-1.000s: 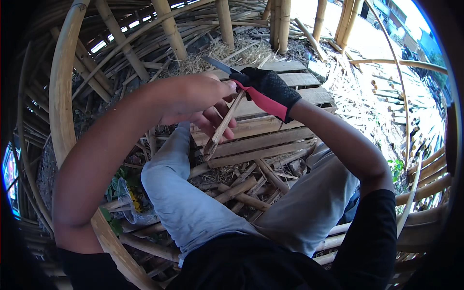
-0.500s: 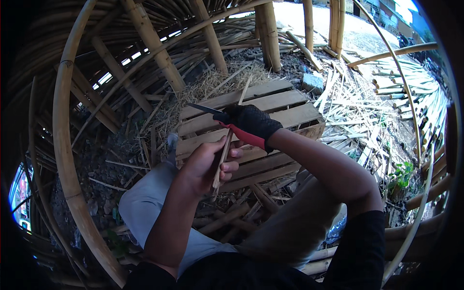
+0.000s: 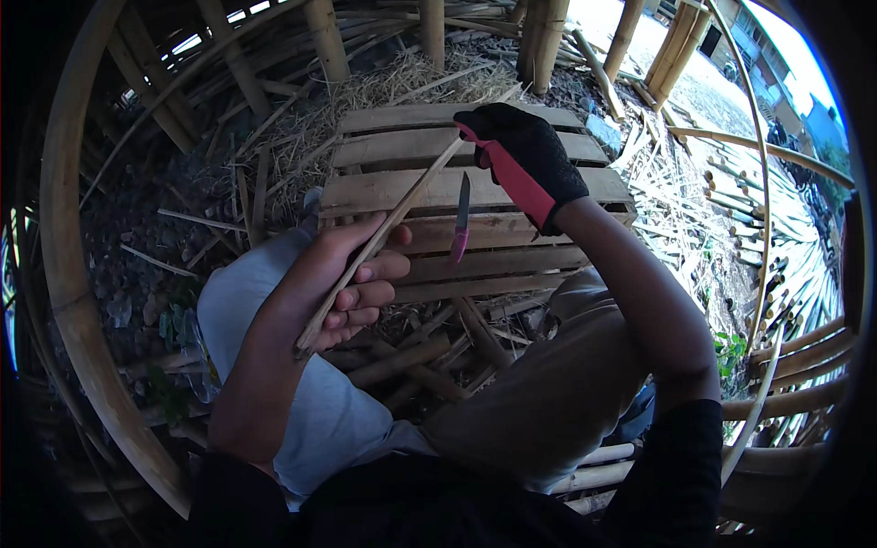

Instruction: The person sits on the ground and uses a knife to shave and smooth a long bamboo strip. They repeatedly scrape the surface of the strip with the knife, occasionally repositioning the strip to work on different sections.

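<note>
My bare left hand grips a thin bamboo strip near its lower end, above my left knee. The strip slants up and to the right. My right hand, in a black glove with a red band, closes on the strip's upper end. A small knife with a pink handle and a dark blade sits below the gloved hand, over the slats of a wooden pallet. Neither hand touches it.
Straw and bamboo offcuts lie around the pallet and between my legs. Thick curved bamboo poles ring the spot on the left. Upright bamboo posts stand behind the pallet, and split bamboo lengths lie at the right.
The knife has left my gloved right hand and now sits over the pallet. That hand moved to the strip's upper end. My left hand dropped lower with the strip.
</note>
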Demonstrator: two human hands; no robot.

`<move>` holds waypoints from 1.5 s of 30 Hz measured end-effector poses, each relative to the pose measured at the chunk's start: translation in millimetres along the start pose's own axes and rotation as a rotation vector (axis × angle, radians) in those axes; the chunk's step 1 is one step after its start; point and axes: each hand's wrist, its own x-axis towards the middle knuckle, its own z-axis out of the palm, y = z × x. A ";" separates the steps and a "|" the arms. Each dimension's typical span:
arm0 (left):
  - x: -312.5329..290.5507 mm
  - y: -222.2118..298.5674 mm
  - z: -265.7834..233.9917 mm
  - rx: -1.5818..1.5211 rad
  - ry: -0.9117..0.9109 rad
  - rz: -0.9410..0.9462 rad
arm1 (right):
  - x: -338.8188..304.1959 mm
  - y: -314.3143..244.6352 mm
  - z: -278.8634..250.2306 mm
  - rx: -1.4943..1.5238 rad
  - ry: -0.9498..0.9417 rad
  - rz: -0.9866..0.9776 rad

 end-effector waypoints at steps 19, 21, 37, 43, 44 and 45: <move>-24.2 -14.7 -66.4 -0.269 -0.267 0.115 | -135.1 45.3 212.4 -0.569 -1.380 0.047; -26.5 -16.6 -64.9 -0.256 -0.246 0.112 | -147.5 61.4 251.8 -0.577 -1.430 0.117; -61.6 -5.9 15.2 0.185 0.232 0.008 | -196.2 108.3 318.8 -0.350 -0.795 0.527; -91.2 -15.8 14.1 0.187 0.064 0.089 | -183.9 89.8 318.6 -0.338 -0.767 0.515; -89.0 -21.2 7.2 0.156 0.039 0.091 | -187.6 87.6 318.3 -0.341 -0.779 0.518; -86.1 -22.2 3.5 0.126 0.014 0.093 | -189.1 85.8 318.9 -0.336 -0.777 0.516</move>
